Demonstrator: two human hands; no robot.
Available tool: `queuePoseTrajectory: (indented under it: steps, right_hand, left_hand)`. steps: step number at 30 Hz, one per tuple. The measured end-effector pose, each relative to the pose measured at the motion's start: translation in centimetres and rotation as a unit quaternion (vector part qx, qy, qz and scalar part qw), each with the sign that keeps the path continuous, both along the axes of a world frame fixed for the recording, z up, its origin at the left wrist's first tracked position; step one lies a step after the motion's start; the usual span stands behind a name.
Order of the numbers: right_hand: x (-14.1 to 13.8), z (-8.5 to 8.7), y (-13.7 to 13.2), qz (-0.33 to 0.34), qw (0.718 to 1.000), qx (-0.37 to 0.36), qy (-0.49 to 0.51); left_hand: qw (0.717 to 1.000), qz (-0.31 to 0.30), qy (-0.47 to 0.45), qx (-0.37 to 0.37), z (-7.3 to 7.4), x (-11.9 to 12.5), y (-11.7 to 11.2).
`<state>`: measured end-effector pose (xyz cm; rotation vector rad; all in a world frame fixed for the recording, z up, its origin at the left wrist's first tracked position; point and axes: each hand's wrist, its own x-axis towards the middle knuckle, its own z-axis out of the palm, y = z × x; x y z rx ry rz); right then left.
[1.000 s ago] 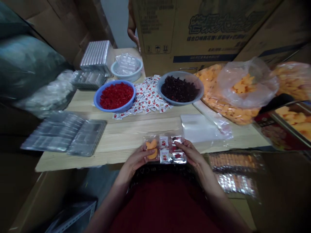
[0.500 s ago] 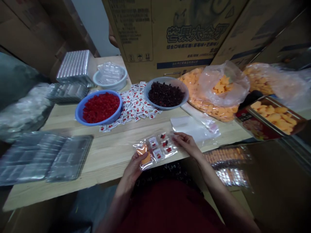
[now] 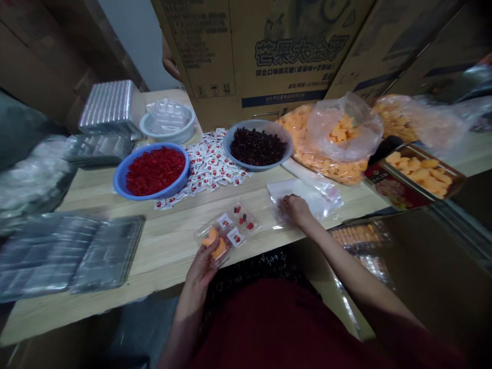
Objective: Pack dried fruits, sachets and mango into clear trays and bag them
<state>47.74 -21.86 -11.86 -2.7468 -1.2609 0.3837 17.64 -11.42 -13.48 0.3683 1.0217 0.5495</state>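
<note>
My left hand (image 3: 202, 264) grips the near left corner of a clear plastic compartment tray (image 3: 226, 230), thumb on top. In the tray lie orange pieces (image 3: 217, 245), two small white packets with red print (image 3: 235, 236), and small red and dark pieces (image 3: 243, 219). My right hand (image 3: 295, 209) is over a pile of clear plastic bags (image 3: 319, 200) to the right of the tray. Its fingers are curled and pinched together at the left part of the top bag.
Behind are a blue basin of red pieces (image 3: 116, 179), loose packets (image 3: 211, 159) and a bowl of dark pieces (image 3: 282, 134). Empty trays (image 3: 111, 251) lie left. Orange pieces fill bags (image 3: 323, 161) and a box (image 3: 384, 179) at right. An open carton (image 3: 418, 256) holds filled packs.
My right hand has let go of the tray's right edge and moved right onto the clear bags. My left hand, still holding the tray, has shifted slightly left.
</note>
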Motion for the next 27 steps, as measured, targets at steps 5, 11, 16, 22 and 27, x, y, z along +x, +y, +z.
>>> queuePoseTrajectory:
  steps: [5,11,16,22,27]
  right_hand:
    - [-2.6,1.1,-3.1,0.021,0.997,0.066,-0.018]
    - [-6.1,-1.4,-3.6,0.003,0.997,-0.008,-0.071]
    - [-5.5,-1.2,-2.9,0.019,0.997,-0.046,-0.052]
    - [-6.4,-1.2,-1.9,0.028,0.994,-0.096,-0.052]
    - [-5.7,-0.4,-1.2,0.046,0.994,-0.098,-0.030]
  left_hand:
    - [1.000,0.013,-0.013,-0.011,-0.8,-0.9,0.1]
    - [0.999,0.033,-0.027,-0.018,-0.4,-0.8,0.2]
    - [0.999,0.034,-0.024,-0.019,-0.6,-0.7,0.2]
    - [0.998,0.044,-0.029,-0.018,-1.2,-0.7,0.3]
    - [0.998,0.047,-0.030,-0.037,-1.0,-0.8,0.3]
